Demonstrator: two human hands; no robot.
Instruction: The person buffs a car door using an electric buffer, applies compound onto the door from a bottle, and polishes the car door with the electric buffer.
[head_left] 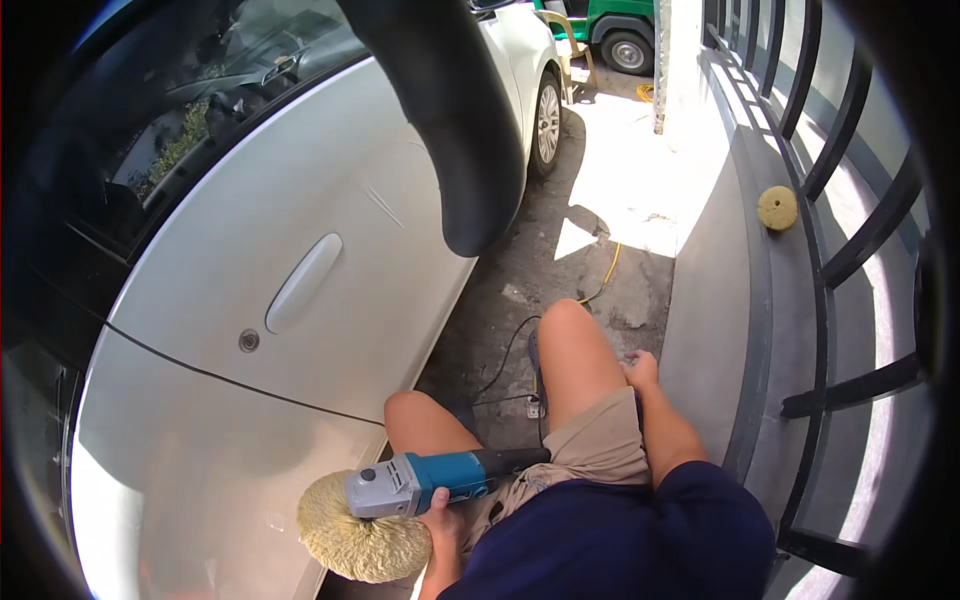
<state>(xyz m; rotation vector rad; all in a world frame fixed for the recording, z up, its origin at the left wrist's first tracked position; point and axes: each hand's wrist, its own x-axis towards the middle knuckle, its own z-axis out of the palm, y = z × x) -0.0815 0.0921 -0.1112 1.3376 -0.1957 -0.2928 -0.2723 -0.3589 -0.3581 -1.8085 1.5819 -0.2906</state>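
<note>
My left hand [441, 519] is wrapped round the body of a blue and grey power polisher [450, 474], which lies across my lap. A round, fluffy cream pad [362, 530] is fitted to its head, beside the lower part of a white car door [200, 440]. My right hand [641, 369] is beside my right knee, its fingers partly bent near the leg; whether it holds anything is too small to tell.
A white door handle [304, 283] and a keyhole are at the left. A black curved object [450, 140] hangs at the top. Cables [612, 265] run over the ground. Right, a yellow round pad [777, 208] lies on a ledge by black bars [850, 130]. A chair stands beyond.
</note>
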